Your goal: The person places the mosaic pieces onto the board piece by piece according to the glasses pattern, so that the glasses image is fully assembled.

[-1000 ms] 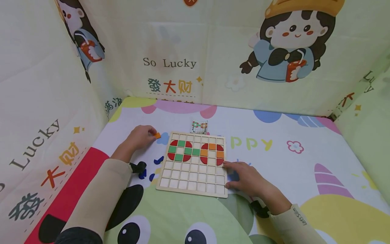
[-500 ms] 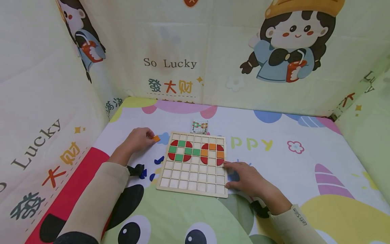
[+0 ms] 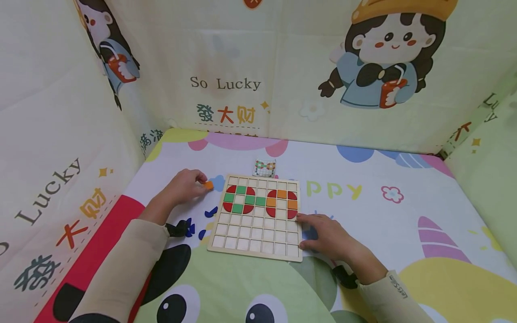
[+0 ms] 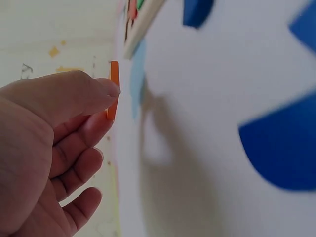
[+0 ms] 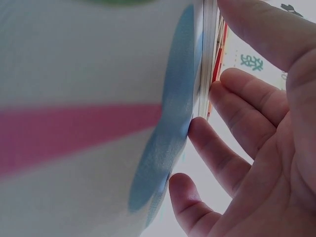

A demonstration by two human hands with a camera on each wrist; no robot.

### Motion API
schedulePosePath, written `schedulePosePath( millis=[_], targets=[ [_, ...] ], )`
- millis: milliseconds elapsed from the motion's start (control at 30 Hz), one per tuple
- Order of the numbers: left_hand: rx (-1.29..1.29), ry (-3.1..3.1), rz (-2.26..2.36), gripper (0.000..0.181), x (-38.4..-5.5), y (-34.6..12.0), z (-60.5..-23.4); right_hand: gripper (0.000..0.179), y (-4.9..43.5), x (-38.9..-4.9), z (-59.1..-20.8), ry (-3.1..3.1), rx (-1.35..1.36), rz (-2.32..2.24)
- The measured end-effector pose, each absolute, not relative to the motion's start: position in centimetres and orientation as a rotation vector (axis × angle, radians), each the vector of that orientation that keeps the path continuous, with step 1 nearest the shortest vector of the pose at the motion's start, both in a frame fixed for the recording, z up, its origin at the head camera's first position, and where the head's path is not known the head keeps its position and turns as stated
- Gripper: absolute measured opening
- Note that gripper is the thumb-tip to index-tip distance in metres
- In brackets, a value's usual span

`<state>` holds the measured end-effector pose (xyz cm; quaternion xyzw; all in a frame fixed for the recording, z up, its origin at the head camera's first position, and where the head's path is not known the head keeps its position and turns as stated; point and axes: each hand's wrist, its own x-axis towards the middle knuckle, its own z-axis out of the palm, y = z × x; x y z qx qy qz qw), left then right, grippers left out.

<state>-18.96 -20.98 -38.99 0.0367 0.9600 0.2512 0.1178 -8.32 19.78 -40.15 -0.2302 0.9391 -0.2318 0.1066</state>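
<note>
My left hand (image 3: 186,185) pinches a small orange square tile (image 3: 208,185) between thumb and fingertips, left of the wooden grid board (image 3: 252,255). In the left wrist view the orange tile (image 4: 114,94) is seen edge-on, held off the cloth. Red quarter-round pieces (image 3: 231,189) with green squares (image 3: 237,209) form a ring on the board's left. A similar red ring with orange squares (image 3: 282,194) lies on the right, and a green square joins the two. My right hand (image 3: 327,235) rests at the board's right edge, fingers loosely extended and touching it.
Several dark blue pieces (image 3: 211,211) lie on the cloth left of the board, some partly hidden by the left wrist's black strap (image 3: 177,228). Behind the board sits a small pattern card (image 3: 264,168). Printed cloth walls (image 3: 282,121) stand at the back and sides.
My left hand, with the orange tile in it, has shifted slightly, and the left forearm has drawn back a little. The right hand and the board have stayed put.
</note>
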Motion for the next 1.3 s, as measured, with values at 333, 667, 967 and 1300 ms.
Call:
schedulePosePath(
  millis=[333, 667, 967, 1300],
  targets=[
    [0.275, 2.822, 0.701, 0.03, -17.3, -18.7, -37.6, 0.063, 19.8, -8.3, -40.1, 2.761, -0.679, -0.689],
    [0.427, 2.781, 0.719, 0.026, -16.0, -16.9, -37.5, 0.063, 19.8, -8.3, -40.0, 2.751, -0.679, -0.698],
    [0.56, 2.755, 0.706, 0.022, -15.2, -15.5, -37.5, 0.063, 19.8, -8.3, -40.1, 2.75, -0.678, -0.697],
    [0.643, 2.744, 0.684, 0.024, -14.4, -14.2, -38.0, 0.062, 19.7, -8.4, -40.1, 2.755, -0.688, -0.701]
  ],
)
